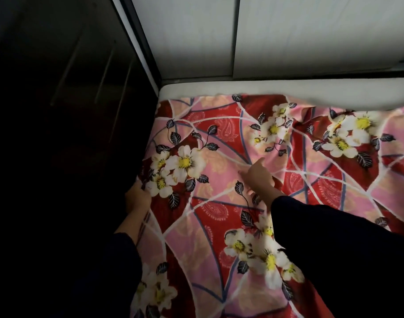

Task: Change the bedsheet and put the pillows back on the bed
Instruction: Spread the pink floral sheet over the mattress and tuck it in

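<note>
A red and pink bedsheet (219, 157) with white flowers and dark leaves lies spread over the bed, wrinkled toward the right. A bare strip of the white mattress (242, 88) shows along the far edge, beyond the sheet. My left hand (136, 198) grips the sheet's left edge where it hangs over the side of the bed. My right hand (258, 175) rests on the sheet near the middle, forefinger stretched forward and the other fingers curled loosely. Both arms are in dark sleeves. No pillow is in view.
A pale panelled wall (288, 35) runs behind the bed's far edge. To the left stands a dark cabinet or wall (58, 111) close against the bed side, leaving a narrow dark gap there.
</note>
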